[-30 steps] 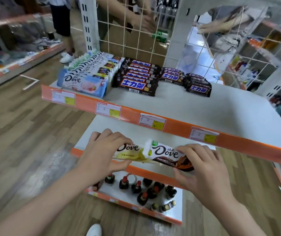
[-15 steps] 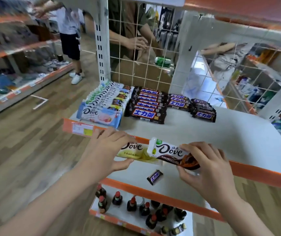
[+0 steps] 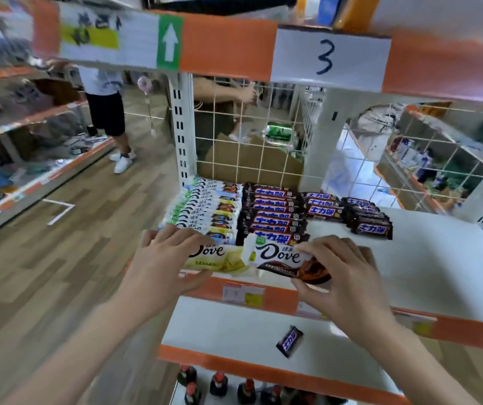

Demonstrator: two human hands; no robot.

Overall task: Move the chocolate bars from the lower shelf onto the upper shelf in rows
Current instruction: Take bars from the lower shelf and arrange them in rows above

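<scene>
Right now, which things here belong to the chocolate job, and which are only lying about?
Job: yellow Dove bar in left hand; brown Dove bar in right hand; small dark bar on lower shelf; upper shelf rows.

Lying about: bottles below; green can behind grid.

Both bare forearms reach forward and up from the lower frame edge. Left hand (image 3: pixel 164 261) knuckles up, fingers curled over a bar, thumb beneath. Right hand (image 3: pixel 342 276) beside it, fingers arched, pinching a second bar between thumb and fingertips.
</scene>
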